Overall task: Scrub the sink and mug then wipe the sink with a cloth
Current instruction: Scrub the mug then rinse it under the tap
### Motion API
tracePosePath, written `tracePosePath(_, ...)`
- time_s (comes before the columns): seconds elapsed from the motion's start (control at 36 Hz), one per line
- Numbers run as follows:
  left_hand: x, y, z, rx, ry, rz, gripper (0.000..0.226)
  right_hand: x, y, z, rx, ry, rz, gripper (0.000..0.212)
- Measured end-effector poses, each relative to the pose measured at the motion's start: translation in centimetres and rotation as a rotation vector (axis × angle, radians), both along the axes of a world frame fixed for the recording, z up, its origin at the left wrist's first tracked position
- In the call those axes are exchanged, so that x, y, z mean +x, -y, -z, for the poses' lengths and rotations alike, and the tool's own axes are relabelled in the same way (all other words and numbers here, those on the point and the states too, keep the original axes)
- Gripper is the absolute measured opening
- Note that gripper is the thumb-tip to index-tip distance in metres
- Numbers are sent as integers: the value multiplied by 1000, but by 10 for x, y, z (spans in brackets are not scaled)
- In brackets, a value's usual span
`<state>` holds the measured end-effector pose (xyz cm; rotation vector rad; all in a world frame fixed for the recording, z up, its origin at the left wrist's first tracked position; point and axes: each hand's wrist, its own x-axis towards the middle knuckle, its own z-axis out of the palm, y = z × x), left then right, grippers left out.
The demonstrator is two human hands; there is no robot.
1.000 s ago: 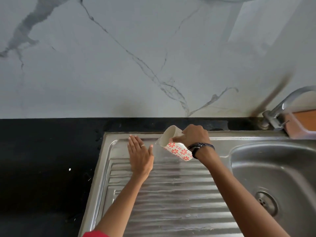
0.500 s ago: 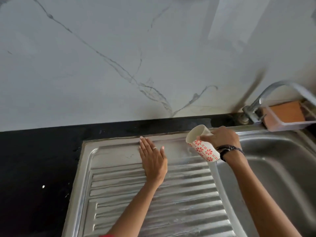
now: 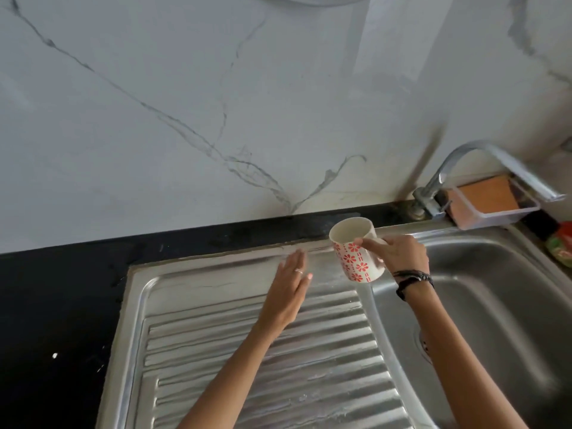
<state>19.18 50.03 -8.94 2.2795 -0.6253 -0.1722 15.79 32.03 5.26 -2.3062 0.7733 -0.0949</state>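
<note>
A white mug with red flower prints (image 3: 356,255) is held nearly upright by my right hand (image 3: 399,253), which grips its handle side above the ridge between the drainboard and the basin. My left hand (image 3: 289,289) lies flat with fingers together on the wet steel drainboard (image 3: 247,351), just left of the mug and apart from it. The steel sink basin (image 3: 495,305) sits to the right, its drain partly hidden behind my right forearm. No cloth or scrubber is in either hand.
A chrome tap (image 3: 483,168) rises at the back right over the basin. Behind it stands a clear tray with an orange sponge (image 3: 486,195). A red and green item (image 3: 561,243) lies at the far right edge. Black countertop (image 3: 55,305) extends left; marble wall behind.
The mug has been tipped back from pouring toward upright and moved right toward the basin. My left hand has slid right along the drainboard's back part.
</note>
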Motion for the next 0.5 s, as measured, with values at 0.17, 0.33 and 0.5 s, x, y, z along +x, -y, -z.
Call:
tracePosePath(0.17, -26, -75, -1, 56, 49, -243, 69, -17, -24, 3, 223, 161, 73, 35)
tracePosePath(0.33, -23, -156, -8, 205, 107, -501, 57, -26, -55, 6, 352, 179, 51, 36)
tracePosePath(0.5, -20, -198, 4, 538, 71, -715, 90, -41, -72, 9, 378, 188, -16, 45)
